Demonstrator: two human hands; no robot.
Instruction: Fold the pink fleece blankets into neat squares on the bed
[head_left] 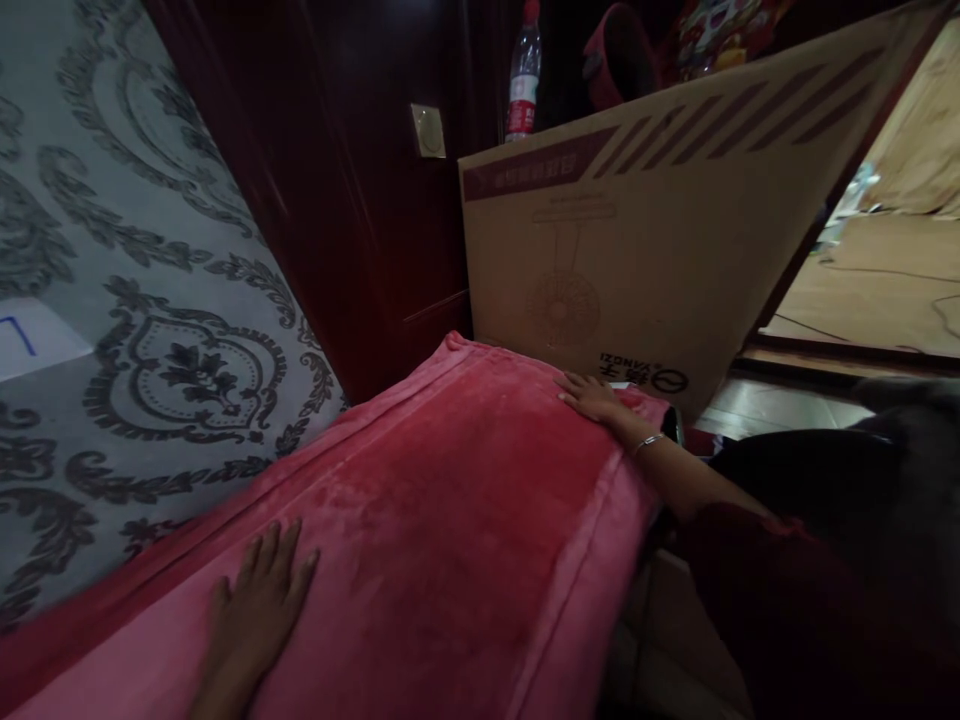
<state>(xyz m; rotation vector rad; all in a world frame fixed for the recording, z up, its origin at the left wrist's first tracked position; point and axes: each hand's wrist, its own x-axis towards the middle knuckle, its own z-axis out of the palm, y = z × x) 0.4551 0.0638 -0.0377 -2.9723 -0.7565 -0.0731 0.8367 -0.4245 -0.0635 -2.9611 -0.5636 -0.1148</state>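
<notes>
Left hand (255, 600) is pressing flat, fingers spread and released, on the near end of the red blanket (450, 520) beside the patterned wall (150, 300). Right hand (589, 397) is lying open at the far corner, touching the box (637, 250). Smoothing probably works best with even outward strokes.

Red plush blanket (450, 520), folded into a long flat strip, raised seams along both long edges, lying smooth, far end against the box.
</notes>
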